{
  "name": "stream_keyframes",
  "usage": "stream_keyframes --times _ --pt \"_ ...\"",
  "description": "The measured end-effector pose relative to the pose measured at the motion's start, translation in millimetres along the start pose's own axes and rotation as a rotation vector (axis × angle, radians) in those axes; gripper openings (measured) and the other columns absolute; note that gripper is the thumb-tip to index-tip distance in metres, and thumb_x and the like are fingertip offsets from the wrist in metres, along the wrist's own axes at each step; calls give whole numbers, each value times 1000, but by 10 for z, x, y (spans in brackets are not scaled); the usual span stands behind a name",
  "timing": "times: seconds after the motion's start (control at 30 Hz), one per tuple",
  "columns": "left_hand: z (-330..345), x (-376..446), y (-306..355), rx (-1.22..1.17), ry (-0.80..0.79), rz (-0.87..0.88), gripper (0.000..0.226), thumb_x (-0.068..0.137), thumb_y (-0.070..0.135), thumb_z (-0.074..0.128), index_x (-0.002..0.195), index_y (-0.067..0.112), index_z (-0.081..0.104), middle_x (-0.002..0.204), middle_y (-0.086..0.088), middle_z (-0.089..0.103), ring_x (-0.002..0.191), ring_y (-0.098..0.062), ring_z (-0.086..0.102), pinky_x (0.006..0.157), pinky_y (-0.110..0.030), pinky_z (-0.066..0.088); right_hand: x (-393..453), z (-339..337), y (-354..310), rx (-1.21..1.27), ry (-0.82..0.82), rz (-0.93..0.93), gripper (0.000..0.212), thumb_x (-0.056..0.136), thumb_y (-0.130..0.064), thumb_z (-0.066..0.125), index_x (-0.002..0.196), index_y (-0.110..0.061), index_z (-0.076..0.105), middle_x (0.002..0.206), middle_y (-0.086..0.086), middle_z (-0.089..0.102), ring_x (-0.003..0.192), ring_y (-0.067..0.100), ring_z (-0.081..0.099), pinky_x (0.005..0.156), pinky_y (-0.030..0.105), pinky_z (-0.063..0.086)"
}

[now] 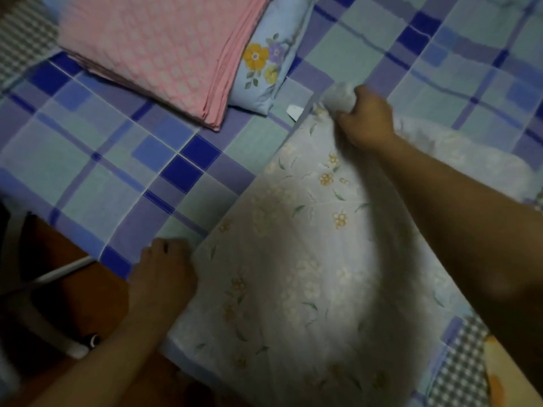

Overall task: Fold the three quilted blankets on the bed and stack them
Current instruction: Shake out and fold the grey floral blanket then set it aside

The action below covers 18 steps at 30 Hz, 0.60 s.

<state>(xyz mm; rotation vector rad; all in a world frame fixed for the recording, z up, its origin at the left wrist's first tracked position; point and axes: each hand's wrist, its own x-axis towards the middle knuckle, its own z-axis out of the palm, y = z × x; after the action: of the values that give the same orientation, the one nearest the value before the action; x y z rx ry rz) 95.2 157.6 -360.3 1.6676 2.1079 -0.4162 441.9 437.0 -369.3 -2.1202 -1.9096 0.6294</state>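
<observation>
Gripping a far corner of the pale floral blanket

Head view. Right hand (364,118) is fisted round a bunched corner of the floral blanket (308,274); fingers fully curled, cloth puffing out above the knuckles. Left hand (163,277) rests at the blanket's near left edge, fingers curled lightly at that edge; whether they pinch cloth or only press it, cannot tell. The blanket lies across the checked bedsheet (117,171), spread between the two hands and reaching the bed's near side.

Well beyond the right fingers, up-left, the pink blanket (152,51) sits folded in flat layers, partly over a flowered pillow (267,66).

Handling, as judged: soft, light, limp padding; it crumples in a fist and sags between holds. Not fragile, not slippery on cotton. Best taken at corners and along the hem, both hands matched, so the edges meet squarely.
</observation>
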Motion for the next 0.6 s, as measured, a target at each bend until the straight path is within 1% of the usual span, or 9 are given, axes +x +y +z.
stream_keyframes --times 0.07,0.13,0.2,0.27,0.33,0.4,0.47,0.53,0.6 --pt "-110 215 296 -347 58 33 27 99 34 49 118 18 60 106 -2 62 93 -18 59 82 -33 50 -313 -44 27 67 -88 -129 57 85 -46 63 133 -16 52 126 10 64 112 30 60 94 39 46" --pt "-130 440 541 -571 -74 65 35 98 46 50 118 19 60 103 3 64 89 -16 61 77 -30 49 -482 -129 119 43 -96 -254 60 88 -53 59 138 -21 48 131 6 61 113 25 58 94 36 45" --pt "-92 538 628 -554 -74 121 36 94 52 56 112 21 60 97 3 62 84 -15 60 69 -28 46 -426 -263 194 14 -123 -241 58 89 -63 53 133 -26 54 125 -1 63 105 20 58 87 33 44" --pt "-43 550 607 -391 81 197 34 91 49 62 105 19 59 93 1 59 80 -15 55 64 -27 42 -280 -389 197 -35 -227 -251 57 88 -67 51 125 -26 59 112 -5 63 96 17 56 83 33 44" --pt "21 519 576 -266 166 257 28 90 39 66 103 15 59 94 -2 55 81 -16 49 66 -27 40 -228 -425 130 -121 -240 -419 48 84 -61 54 108 -20 60 101 0 60 91 22 55 80 36 45" --pt "108 505 562 -296 56 232 24 91 33 65 104 15 58 97 0 53 84 -16 50 68 -29 44 -310 -351 47 -201 -147 -628 30 82 -40 63 97 -14 58 98 8 55 91 28 51 79 38 43" --pt "148 503 587 -379 -87 162 23 93 35 60 108 19 56 101 3 55 90 -17 56 74 -32 49 -535 -249 14 -260 -97 -789 21 80 -21 67 96 -10 59 103 12 57 94 30 52 78 39 45" --pt "117 518 618 -452 -103 121 20 95 35 59 107 22 50 97 7 56 86 -13 58 68 -26 46 -737 -179 100 -269 -74 -958 24 84 -16 67 103 -4 58 115 19 59 100 33 55 82 40 48" --pt "66 520 635 -485 -121 113 20 95 33 60 105 25 45 92 9 55 80 -10 57 61 -20 40 -822 -209 228 -224 -47 -983 28 92 -22 61 111 -1 55 122 22 60 104 36 59 86 40 51"
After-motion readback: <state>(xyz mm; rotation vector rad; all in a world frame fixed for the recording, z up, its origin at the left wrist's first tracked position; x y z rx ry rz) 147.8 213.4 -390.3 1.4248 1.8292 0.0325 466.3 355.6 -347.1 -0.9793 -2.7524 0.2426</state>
